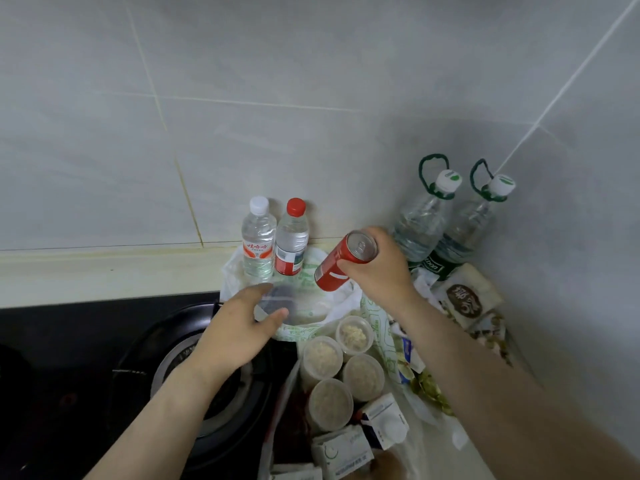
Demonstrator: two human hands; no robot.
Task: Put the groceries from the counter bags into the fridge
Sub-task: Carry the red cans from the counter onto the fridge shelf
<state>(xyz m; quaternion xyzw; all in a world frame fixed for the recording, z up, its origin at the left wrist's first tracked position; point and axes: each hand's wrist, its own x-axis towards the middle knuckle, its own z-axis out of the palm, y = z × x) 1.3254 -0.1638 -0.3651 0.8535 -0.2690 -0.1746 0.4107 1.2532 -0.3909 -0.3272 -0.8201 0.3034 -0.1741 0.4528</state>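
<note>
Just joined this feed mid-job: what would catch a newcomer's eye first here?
The red can, tilted and gripped by the right hand above the white bag, stands out at the centre. Behind it, two small water bottles stand against the tiled wall, with two large green-handled bottles in the right corner. The left hand reaches, open, toward the bag beside the black stove.

A dark item [281, 298] inside the plastic bag [313, 303] shows only blurrily.
</note>
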